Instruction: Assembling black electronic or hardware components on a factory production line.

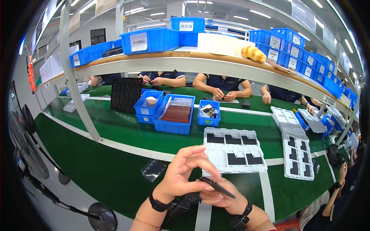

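In front of me, over the green worktable, my right hand (230,201) grips a thin, flat black piece (221,188), seen nearly edge-on and tilted down to the right. My left hand (185,174) is at the same piece, its thumb against the near end and its index finger arched above; the fingers look curled round it, partly hidden. Just beyond the hands lies a white tray (236,169) with several black L-shaped parts (236,158) in its compartments. A clear plastic bag (153,170) is on the table left of my left hand.
A second white tray (287,175) with black parts lies to the right. Blue bins (172,128) stand behind a metal strip, below a shelf (208,61) carrying more bins. Several co-workers sit across the table. Fans (32,148) stand at the left.
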`<state>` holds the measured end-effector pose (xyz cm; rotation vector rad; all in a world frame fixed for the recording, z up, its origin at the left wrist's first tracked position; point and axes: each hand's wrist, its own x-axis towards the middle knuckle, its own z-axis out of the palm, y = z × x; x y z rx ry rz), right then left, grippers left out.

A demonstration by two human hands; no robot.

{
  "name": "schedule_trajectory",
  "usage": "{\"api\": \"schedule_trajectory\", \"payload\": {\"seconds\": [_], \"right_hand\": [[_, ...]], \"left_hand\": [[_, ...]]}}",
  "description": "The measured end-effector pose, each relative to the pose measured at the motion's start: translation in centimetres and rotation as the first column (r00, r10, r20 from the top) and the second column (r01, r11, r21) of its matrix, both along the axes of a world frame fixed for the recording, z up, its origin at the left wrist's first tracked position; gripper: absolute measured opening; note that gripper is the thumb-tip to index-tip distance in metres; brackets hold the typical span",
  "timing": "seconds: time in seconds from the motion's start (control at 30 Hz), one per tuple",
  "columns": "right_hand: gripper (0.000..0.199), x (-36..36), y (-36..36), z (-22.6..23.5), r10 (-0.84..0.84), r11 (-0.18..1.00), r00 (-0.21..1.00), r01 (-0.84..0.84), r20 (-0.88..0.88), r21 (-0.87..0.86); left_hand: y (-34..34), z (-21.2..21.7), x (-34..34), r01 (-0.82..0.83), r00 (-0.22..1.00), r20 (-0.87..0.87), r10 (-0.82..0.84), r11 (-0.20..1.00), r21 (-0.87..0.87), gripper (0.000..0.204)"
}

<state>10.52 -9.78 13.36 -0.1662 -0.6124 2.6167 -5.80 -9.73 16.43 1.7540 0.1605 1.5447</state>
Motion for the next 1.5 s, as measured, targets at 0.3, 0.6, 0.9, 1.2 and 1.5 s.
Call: {"api": "schedule_trajectory", "payload": {"seconds": [0.3,0.6,0.9,1.2,1.5], "right_hand": [[0.042,1.6,1.6,-0.1,-0.818,-0.103,0.495,0.375,-0.293,0.921],[0.011,1.9,0.5,1.1,-0.885,-0.179,0.373,0.280,-0.278,0.943],[0.020,2.0,0.8,-1.2,-0.752,0.396,0.651,0.573,-0.105,0.718],[0.029,1.6,0.9,-1.3,-0.578,0.620,0.774,0.623,-0.259,0.477],[0.020,3.1,2.3,1.8,-0.792,-0.460,0.369,0.162,-0.486,0.873]], "left_hand": [[-1.5,0.4,1.4,-0.475,0.879,-0.117,0.461,0.865,-0.159,0.034],[-0.3,-0.3,1.7,0.058,0.997,0.073,-0.030,0.906,-0.420,0.026],[0.0,-1.4,2.5,0.214,0.976,0.095,-0.194,0.919,-0.331,0.066],[-0.9,-0.7,2.9,0.277,0.942,-0.125,-0.311,0.932,-0.234,0.120],[-1.8,1.8,1.3,-0.050,0.888,-0.458,0.047,0.999,0.005,0.091]]}}
